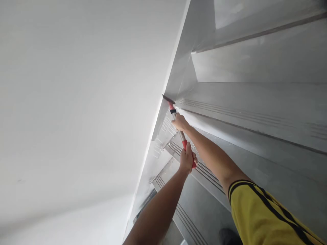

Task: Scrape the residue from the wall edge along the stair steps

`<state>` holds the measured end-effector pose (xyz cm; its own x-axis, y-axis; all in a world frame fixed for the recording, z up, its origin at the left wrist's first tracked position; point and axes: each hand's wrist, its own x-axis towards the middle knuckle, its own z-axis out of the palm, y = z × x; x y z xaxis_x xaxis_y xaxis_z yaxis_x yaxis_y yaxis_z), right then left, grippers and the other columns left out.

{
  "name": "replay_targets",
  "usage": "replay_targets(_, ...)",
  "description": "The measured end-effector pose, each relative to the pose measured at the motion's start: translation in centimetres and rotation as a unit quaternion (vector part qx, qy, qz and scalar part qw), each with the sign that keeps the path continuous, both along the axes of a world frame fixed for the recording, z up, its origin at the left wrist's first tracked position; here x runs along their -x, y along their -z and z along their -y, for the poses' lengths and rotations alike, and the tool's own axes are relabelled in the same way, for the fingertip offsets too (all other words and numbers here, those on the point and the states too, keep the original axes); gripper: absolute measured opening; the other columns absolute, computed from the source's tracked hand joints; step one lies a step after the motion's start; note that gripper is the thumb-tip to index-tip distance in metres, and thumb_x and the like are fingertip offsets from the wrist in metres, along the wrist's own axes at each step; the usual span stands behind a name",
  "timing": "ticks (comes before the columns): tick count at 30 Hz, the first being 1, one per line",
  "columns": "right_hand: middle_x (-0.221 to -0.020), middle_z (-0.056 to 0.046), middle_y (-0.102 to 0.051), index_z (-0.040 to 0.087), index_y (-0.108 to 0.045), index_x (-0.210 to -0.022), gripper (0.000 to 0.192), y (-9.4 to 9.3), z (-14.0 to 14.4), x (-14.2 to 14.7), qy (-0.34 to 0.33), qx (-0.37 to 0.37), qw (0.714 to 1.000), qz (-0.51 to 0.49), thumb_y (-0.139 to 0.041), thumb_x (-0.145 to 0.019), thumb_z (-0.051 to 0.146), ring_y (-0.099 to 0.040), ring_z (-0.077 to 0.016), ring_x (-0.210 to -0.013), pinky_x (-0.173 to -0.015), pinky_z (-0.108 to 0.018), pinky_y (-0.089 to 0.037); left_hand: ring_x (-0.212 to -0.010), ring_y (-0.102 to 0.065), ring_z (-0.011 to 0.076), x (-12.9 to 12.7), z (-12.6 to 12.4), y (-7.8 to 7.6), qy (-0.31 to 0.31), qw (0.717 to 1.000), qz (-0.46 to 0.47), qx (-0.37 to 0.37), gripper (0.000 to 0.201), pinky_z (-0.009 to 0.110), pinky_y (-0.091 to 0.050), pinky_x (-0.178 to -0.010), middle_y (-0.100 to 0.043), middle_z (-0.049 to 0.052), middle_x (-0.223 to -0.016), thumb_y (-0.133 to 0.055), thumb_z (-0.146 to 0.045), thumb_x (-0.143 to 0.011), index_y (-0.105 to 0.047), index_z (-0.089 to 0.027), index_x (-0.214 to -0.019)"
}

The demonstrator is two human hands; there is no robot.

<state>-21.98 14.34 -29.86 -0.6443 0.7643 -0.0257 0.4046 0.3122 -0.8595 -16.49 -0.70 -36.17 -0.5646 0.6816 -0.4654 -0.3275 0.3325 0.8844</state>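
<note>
At eleven o'clock from right hand (pixel 180 122), apparently scraping the skirting (pixel 176 75); clamped on the scraper (pixel 182 136), with left hand (pixel 187 158) too, towards six o'clock. Next, probably press and slide along.

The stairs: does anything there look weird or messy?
Yes: pale streaks and specks mark the grey stairs near the red-handled tool. They look odd because the stairs at the picture's right look cleaner. I can't tell what they are.
</note>
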Motion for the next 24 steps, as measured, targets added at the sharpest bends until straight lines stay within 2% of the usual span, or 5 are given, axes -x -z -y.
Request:
replay_targets(4,-0.103,-0.017,-0.061,0.010,-0.042,-0.113,0.033,-0.4,-1.3,0.3,0.020,0.019,0.999,-0.017,-0.050,-0.084,0.025,-0.065,-0.0183,-0.068,-0.055,-0.025,-0.050,-0.034,-0.038,0.0084,0.9,-0.7,-0.6,0.014,1.000,-0.009,0.001,0.057,0.022,-0.033,-0.032,-0.040,-0.006,-0.048,-0.048,-0.076,-0.070,-0.037,-0.020,-0.067)
replay_targets(10,-0.095,-0.017,-0.063,0.010,-0.043,-0.109,0.030,4.5,5.1,0.2,-0.036,0.028,0.999,0.027,-0.051,-0.083,0.022,-0.066,-0.0234,-0.081,-0.061,-0.026,-0.050,-0.034,-0.037,0.0070,-0.6,4.7,4.4,-0.031,0.998,-0.014,0.049,0.058,0.021,-0.028,-0.032,-0.038,-0.006,-0.047,-0.041,-0.077,-0.074,-0.036,-0.020,-0.062)
replay_targets(12,-0.095,-0.017,-0.063,0.010,-0.043,-0.108,0.029,5.4,6.0,0.3,-0.045,0.042,0.998,0.031,-0.052,-0.083,0.021,-0.066,-0.0237,-0.081,-0.061,-0.027,-0.051,-0.033,-0.036,0.0070,-0.6,5.6,5.1,-0.045,0.997,-0.008,0.062,0.058,0.021,-0.027,-0.031,-0.039,-0.006,-0.048,-0.041,-0.077,-0.073,-0.035,-0.020,-0.063)
replay_targets(19,-0.101,-0.018,-0.061,0.011,-0.039,-0.112,0.029,3.6,2.3,0.9,-0.009,0.082,0.996,-0.030,-0.047,-0.085,0.021,-0.064,-0.0176,-0.060,-0.049,-0.025,-0.048,-0.034,-0.036,0.0072,1.8,3.1,2.7,0.016,0.998,-0.034,0.047,0.057,0.022,-0.029,-0.033,-0.037,-0.006,-0.047,-0.044,-0.076,-0.073,-0.034,-0.021,-0.064)
replay_targets(24,-0.093,-0.015,-0.062,0.012,-0.041,-0.108,0.027,5.0,5.1,0.7,-0.032,0.106,0.994,-0.020,-0.049,-0.084,0.019,-0.063,-0.0173,-0.058,-0.045,-0.024,-0.047,-0.034,-0.036,0.0070,1.2,5.5,4.3,-0.016,0.996,-0.027,0.078,0.056,0.021,-0.029,-0.033,-0.039,-0.007,-0.047,-0.042,-0.077,-0.073,-0.037,-0.021,-0.071)
